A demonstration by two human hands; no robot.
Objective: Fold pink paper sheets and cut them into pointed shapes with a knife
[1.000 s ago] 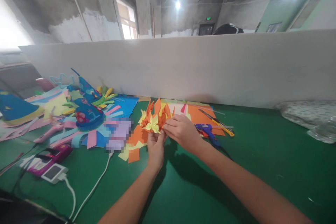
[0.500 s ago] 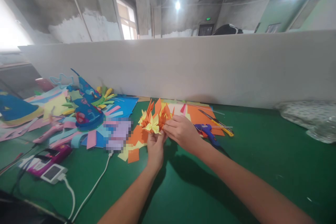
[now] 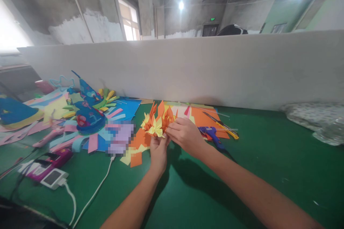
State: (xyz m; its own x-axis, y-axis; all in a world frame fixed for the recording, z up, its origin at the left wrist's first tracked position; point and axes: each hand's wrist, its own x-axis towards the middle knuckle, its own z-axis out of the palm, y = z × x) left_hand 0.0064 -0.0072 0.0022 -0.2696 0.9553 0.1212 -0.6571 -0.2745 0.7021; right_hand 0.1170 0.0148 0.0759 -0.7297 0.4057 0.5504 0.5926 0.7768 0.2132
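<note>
The left hand (image 3: 158, 152) holds the paper flower bunch (image 3: 156, 127) from below, with thumb and fingers closed on it. The right hand (image 3: 186, 134) has its bent fingers touching the bunch's right side; I cannot tell if they pinch it. The yellow and orange bunch is over the green table (image 3: 268, 150). Just below and left of the bunch lies a small orange square (image 3: 136, 159). Right of the bunch is a blue glue gun (image 3: 212, 135). Well left of it stands a blue pointy hat (image 3: 88, 118). Behind it is a white board (image 3: 188, 71).
</note>
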